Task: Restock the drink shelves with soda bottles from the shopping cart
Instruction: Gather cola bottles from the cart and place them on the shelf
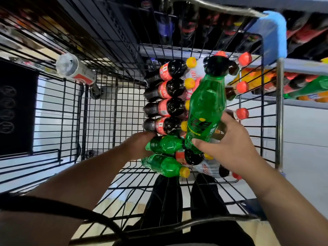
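Low on green bottle (205, 103), right fingers (204, 145) curled

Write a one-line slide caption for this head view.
Right hand holds a green soda bottle over the shopping cart; left hand grips a second green bottle lying beside cola bottles.

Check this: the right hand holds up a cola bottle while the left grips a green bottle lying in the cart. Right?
No. The head view shows the right hand holding up a green bottle; the left hand grips a second green bottle in the cart.
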